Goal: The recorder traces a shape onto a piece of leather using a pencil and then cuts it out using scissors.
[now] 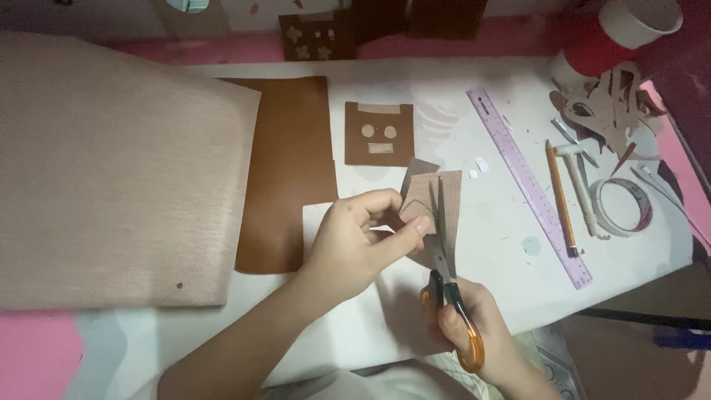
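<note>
A white table (pixel 489 296) carries everything; the largest thing on it is a beige fabric sheet (pixel 111 178) at the left, with a brown leather-like sheet (pixel 285 170) just beside it; next in size, a lilac ruler (pixel 529 185) lies slanted at the right, near a pencil (pixel 561 196) and a tape roll (pixel 624 206); a brown cut-out panel (pixel 379 135) with 2 round holes lies above the hands. The left hand (pixel 354 248) pinches a small beige fabric piece (pixel 431 196) between thumb and fingers, held over the table's middle; the right hand (pixel 474 333) grips orange-handled scissors (pixel 450 304), blades running up into that piece.
</note>
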